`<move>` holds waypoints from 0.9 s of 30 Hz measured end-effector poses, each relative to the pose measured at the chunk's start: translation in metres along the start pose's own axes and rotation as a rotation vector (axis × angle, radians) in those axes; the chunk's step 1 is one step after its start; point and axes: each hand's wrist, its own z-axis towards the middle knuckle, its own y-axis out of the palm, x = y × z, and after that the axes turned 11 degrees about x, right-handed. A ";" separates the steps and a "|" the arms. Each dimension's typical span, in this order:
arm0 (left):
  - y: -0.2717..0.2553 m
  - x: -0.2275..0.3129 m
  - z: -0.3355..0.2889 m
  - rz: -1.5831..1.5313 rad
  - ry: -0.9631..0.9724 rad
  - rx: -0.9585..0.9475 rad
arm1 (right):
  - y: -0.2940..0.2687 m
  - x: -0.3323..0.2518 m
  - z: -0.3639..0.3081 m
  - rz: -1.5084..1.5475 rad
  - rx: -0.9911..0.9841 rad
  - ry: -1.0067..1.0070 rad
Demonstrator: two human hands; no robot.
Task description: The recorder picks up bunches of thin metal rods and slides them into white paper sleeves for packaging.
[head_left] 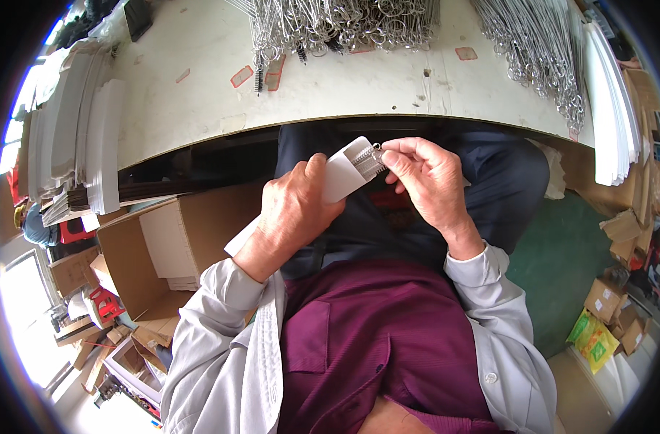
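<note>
My left hand (295, 206) is wrapped round a long, narrow white box (344, 179), tilted up to the right above my lap. The box's lower end runs back along my left wrist. At its upper end lies a bunch of silvery wire brushes (366, 160) with small looped ends; how far they reach inside is hidden. My right hand (430, 179) pinches at these looped ends with thumb and forefinger, its other fingers curled. On the table ahead, a large heap of similar looped wire brushes (352, 22) hangs toward me, a few dark bristles showing.
A pale table (185, 101) spans the far side, its edge just beyond my hands. Another wire bundle (536, 61) lies at its right. Flat white boxes are stacked left (102, 145) and right (611, 108). Below left stands an open cardboard carton (218, 220).
</note>
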 end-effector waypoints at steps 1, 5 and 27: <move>0.001 0.001 -0.001 -0.002 -0.001 -0.001 | 0.002 0.001 -0.001 -0.016 0.017 -0.043; 0.005 0.004 -0.004 0.025 -0.026 -0.036 | 0.005 0.007 -0.003 -0.108 0.030 -0.129; 0.010 0.004 -0.007 0.030 -0.047 -0.044 | 0.005 0.005 -0.001 -0.374 0.033 -0.358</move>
